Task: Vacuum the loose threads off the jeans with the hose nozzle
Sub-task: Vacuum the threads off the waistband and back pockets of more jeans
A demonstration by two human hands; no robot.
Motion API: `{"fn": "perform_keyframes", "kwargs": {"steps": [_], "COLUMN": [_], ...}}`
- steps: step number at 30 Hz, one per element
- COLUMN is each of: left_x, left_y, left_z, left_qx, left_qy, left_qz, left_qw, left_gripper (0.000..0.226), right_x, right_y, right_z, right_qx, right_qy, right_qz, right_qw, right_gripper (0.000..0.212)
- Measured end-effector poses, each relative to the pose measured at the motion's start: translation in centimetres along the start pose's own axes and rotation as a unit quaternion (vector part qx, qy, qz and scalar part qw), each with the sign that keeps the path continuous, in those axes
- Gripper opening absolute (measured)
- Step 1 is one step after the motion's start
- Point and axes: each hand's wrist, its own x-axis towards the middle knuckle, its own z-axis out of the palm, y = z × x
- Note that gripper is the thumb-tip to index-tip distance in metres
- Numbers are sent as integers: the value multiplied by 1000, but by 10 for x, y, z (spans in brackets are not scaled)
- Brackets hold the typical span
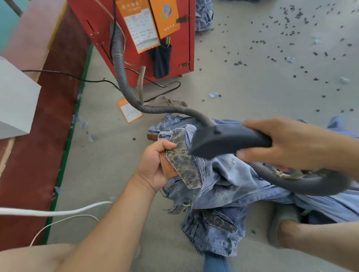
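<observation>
- White cables (49, 212) trail along the floor at the far left, beside a red mat (31, 151); they play no part in the cleaning as far as can be seen.
- The red machine (137, 32) stands at the back on the floor, and the ribbed hose (120, 68) runs from it down toward the work, probably so the suction source can stay put while only the head travels.
- The left hand (155, 167) grips the waistband of the jeans (223, 188), fingers and thumb curled round the brown leather patch (167, 166), lifting and turning out that edge; this seems meant to hold the cloth taut and expose the seams where threads gather.
- The jeans lie heaped on the floor between the two hands, more denim spilling toward the lower right.
- The nozzle (225, 141) hovers just above the folded-out waistband, its mouth close beside the left fingers.
- The right hand (292, 146) wraps the nozzle's handle, aiming it down and leftward at the held cloth.
- Dark scraps (299, 48) dot the floor beyond.
</observation>
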Motion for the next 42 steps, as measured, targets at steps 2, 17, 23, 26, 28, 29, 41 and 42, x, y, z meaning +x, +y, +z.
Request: {"fn": "perform_keyframes", "kwargs": {"steps": [2,17,23,26,28,29,41,42], "left_x": [0,-6,-16,-15,-15,-15,-25,-26], "left_y": [-2,-5,0,2,3,2,9,8], "left_z": [0,-14,-31,-41,-43,-43,-50,-50], "left_qx": [-13,19,25,50,64,69,98,97], "left_qy": [5,-33,-33,14,32,36,20,19], "left_qz": [0,-19,-41,-43,-42,-42,-67,-67], "left_qw": [1000,999,998,998,997,996,993,993], "left_gripper": [46,49,58,46,47,48,83,81], "right_x": [-8,39,23,8,7,10,23,20], "right_y": [-5,-1,56,82,90,92,70,76], "right_z": [6,21,-21,-17,1,11,2,-1], "right_qx": [-48,-10,18,-84,-123,-135,-24,-48], "right_qy": [-56,81,88,-13,-37,-34,120,88], "right_qz": [-20,44,102,65,45,36,14,35], "right_qw": [997,996,991,994,991,990,992,994], "right_gripper": [13,12,14,25,31,31,15,15]}}
